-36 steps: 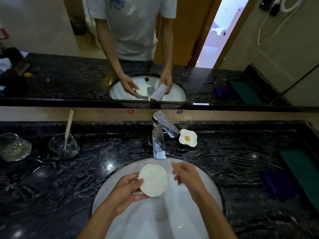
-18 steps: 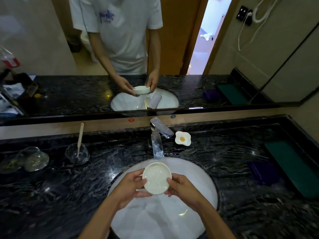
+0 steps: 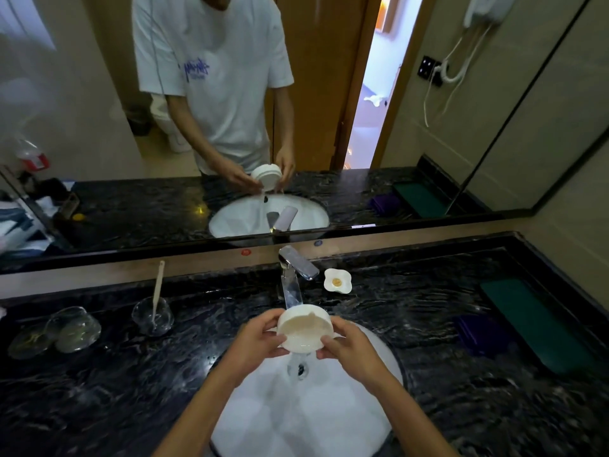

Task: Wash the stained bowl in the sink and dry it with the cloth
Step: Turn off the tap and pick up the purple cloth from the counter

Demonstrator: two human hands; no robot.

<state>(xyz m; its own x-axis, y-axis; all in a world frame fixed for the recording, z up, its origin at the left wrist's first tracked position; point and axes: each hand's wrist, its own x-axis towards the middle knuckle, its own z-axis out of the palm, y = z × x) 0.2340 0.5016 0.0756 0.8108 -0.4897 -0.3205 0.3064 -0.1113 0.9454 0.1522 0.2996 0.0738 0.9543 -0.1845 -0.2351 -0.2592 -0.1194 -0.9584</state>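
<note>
While both hands keep to the middle of the basin, the small round white ceramic bowl sits pinched between them, tipped so its open mouth faces back toward the person and down, with water spilling from its low edge toward the drain; there is only 1 view, from the head, so everything comes from that and from the mirror above it. The left hand curls its fingers round the bowl's left rim and wall; the right hand grips the right side, thumb against the near rim. The bowl hangs over the white oval sink, just below the chrome tap spout.

What the drying seems to turn on is the folded purple cloth lying on the black marble counter, well apart from the bowl and off to the right, beside a dark green mat; the right hand is plainly the nearer of the 2, so I would judge it lets go and reaches while the left carries the bowl alone. Whether any stain remains inside I cannot tell.
</note>
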